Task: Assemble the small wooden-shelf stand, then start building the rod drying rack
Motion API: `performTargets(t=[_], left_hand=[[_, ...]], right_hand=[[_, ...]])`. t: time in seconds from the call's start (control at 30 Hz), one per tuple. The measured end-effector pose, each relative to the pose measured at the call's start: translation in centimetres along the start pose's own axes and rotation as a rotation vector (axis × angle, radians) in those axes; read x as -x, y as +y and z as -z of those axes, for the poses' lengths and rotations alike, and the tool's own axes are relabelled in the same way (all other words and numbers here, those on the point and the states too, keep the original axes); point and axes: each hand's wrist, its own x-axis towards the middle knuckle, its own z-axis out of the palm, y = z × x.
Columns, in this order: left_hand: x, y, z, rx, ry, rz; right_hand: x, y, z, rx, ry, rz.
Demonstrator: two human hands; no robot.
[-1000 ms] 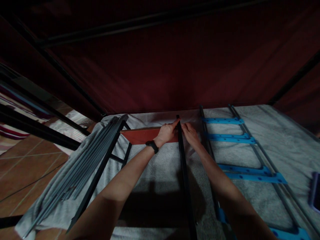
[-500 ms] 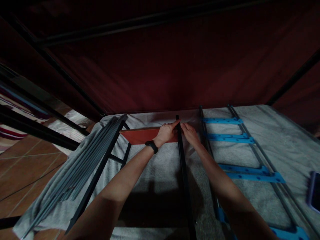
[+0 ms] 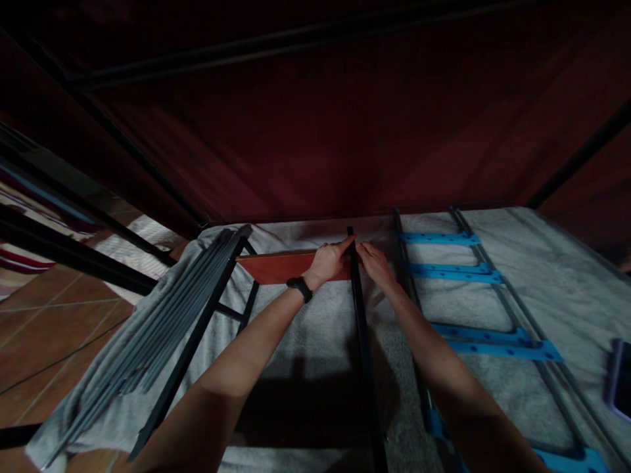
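Observation:
My left hand (image 3: 327, 261), with a dark band on its wrist, is closed at the right end of a reddish-brown board (image 3: 276, 269), its thumb or finger reaching over a black metal frame bar (image 3: 359, 315). My right hand (image 3: 373, 260) meets the same bar from the right side, near its far end. Its fingers are pressed together; anything small between them is hidden. At its left end the board meets another black frame (image 3: 231, 311) with crossbars. Both frame sides run toward me over a grey blanket (image 3: 315, 322).
Several grey tubes (image 3: 182, 328) lie along the blanket's left side. To the right is a metal rack with blue plastic crosspieces (image 3: 497, 350). A phone (image 3: 620, 380) lies at the right edge. Dark red fabric (image 3: 345, 144) hangs behind, and tiled floor (image 3: 59, 328) shows at left.

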Motion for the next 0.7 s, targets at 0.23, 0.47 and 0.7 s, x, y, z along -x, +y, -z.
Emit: performTargets(t=[0.23,0.47,0.7], left_hand=[[0.0,0.0,0.0,0.002,0.002,-0.002],[0.0,0.0,0.0,-0.010,-0.001,-0.007],[0.0,0.1,0.1,-0.007,0.006,0.005]], right_hand=[[1.0,0.1,-0.4,-0.074,0.049,-0.115],[0.7,0.1,0.0,-0.041,0.023,-0.031],[0.2,0.2,-0.3,-0.040,0.003,-0.033]])
